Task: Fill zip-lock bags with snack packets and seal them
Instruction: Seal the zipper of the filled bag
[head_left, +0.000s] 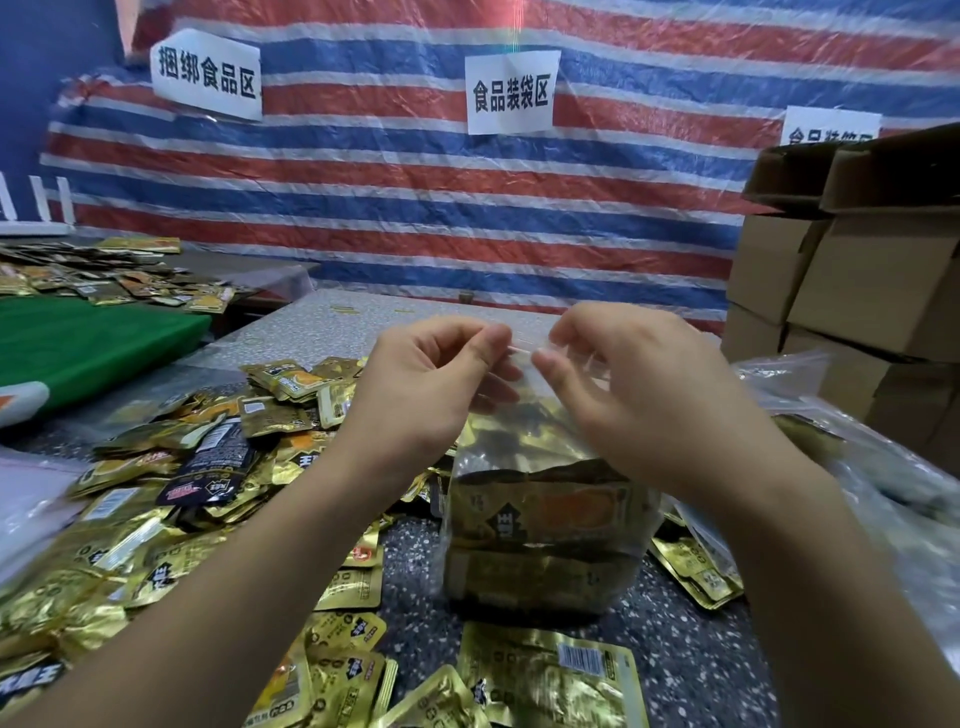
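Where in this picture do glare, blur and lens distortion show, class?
Head view: glare glints off the gold snack packets; the zip-lock bag looks hazy where both hands pinch its top; wide-angle distortion bows the striped tarp and stretches the forearms at the frame's bottom corners.

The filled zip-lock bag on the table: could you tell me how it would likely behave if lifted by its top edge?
The zip-lock bag would probably sag, since its clear film looks thin and crinkled. It likely feels bottom-heavy, as gold packets stack low inside. The film may be slippery; both the left hand and right hand pinch the top strip.
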